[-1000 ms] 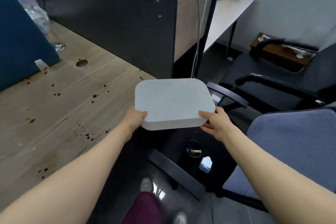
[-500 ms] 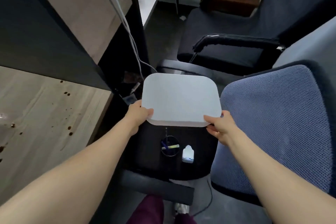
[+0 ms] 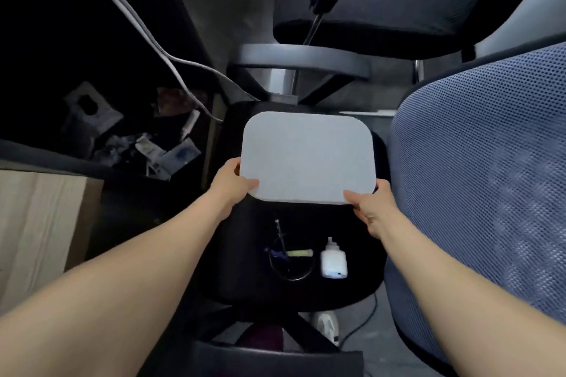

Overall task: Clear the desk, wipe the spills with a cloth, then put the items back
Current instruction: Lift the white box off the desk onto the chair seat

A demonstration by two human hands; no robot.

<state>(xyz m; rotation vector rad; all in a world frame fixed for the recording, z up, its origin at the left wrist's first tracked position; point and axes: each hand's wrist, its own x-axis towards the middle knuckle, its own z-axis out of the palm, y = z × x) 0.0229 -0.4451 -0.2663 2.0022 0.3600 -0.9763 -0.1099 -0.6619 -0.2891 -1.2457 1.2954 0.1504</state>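
A: What are the hands doing with that pale thing?

B: Both are holding the white box [image 3: 307, 157], a flat slab with rounded corners, over the black stool seat [image 3: 352, 291]. The left hand [image 3: 228, 185] is curling round its near-left corner, thumb on top; the right hand [image 3: 372, 206] is pinching the near-right corner the same way. So each grip is closing on the box's edge, with nothing else in it.

A: Is the box resting on the seat yet?

B: I cannot tell. It is sitting over the far part of the seat, but its underside is hidden.

A: How is it likely to handle?

B: It is looking stiff, since it is keeping flat while being held only at two near corners. I am guessing it is light, as fingertip holds seem enough. The top is looking smooth, so it may be slippery; gripping the edges with thumbs above and fingers below seems the sensible hold.

A: Anything close by to mind?

B: Near it on the seat, a small white bottle [image 3: 333, 260] is lying beside a wire pen cup [image 3: 291, 260]. The blue mesh chair [image 3: 490, 177] is crowding the right, and the counter [image 3: 36, 223] corner is showing at the left.
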